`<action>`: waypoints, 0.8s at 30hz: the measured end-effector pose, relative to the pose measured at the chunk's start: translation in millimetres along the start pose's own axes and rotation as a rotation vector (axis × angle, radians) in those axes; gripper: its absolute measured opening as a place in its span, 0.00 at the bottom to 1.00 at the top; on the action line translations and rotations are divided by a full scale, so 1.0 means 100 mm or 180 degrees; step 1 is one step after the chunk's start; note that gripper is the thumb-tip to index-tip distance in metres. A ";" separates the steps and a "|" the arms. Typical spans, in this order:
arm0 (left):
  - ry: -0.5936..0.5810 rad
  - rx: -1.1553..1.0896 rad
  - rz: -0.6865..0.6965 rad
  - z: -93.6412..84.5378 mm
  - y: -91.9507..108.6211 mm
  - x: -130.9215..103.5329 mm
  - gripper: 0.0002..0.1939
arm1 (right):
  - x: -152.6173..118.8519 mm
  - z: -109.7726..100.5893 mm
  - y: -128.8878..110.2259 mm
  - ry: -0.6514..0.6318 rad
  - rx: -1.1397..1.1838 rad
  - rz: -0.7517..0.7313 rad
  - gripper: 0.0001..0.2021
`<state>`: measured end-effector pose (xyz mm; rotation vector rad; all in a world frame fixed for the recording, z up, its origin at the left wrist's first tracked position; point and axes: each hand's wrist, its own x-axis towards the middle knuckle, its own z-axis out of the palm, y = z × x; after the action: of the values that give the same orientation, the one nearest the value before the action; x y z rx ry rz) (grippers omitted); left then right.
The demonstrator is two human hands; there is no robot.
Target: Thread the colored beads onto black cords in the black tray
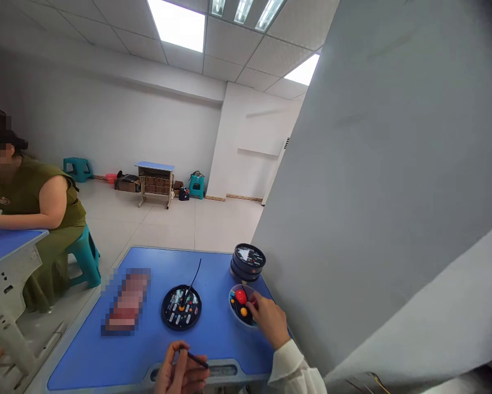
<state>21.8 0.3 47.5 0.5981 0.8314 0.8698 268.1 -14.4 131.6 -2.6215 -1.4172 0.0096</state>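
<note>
My left hand (180, 372) is at the near edge of the blue table (147, 350), pinching a thin black stick (196, 359) between its fingers. My right hand (269, 319) reaches into a clear bowl (241, 306) holding red, orange and dark beads at the table's right side; its fingers are curled among them. Between the two hands sits a round black tray (181, 308) with small coloured pieces, and a thin black stick (195, 279) stands up from it.
A stack of black round trays (248, 261) stands behind the bowl. A blurred reddish object (127, 301) lies on the left of the table. A grey wall (372, 191) runs close on the right. Another person (28, 208) sits at a neighbouring blue table to the left.
</note>
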 end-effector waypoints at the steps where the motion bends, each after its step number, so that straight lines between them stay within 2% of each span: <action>1: -0.0010 0.0004 -0.0006 0.00 0.01 -0.01 0.28 | 0.05 0.02 -0.02 0.0006 -0.0039 0.0021 0.09; 7: 0.0057 0.0220 0.0356 0.02 0.02 -0.10 0.30 | 0.25 0.12 -0.08 -0.0029 -0.0056 0.0082 0.11; 13: -0.0044 0.0198 0.0553 0.04 0.00 -0.13 0.33 | 0.27 0.16 -0.04 0.0080 0.0383 0.0140 0.10; 20: 0.0109 0.0335 0.0530 0.01 -0.07 -0.09 0.32 | 0.14 0.12 0.03 0.0372 0.1674 0.0039 0.16; 24: 0.0004 0.0429 0.0594 0.04 -0.11 -0.08 0.26 | -0.11 0.16 -0.12 0.0442 0.2602 -0.0152 0.23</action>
<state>26.4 -13.1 44.7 0.8031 0.8492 0.9885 250.8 -14.8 116.5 -1.8746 -1.1039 0.3212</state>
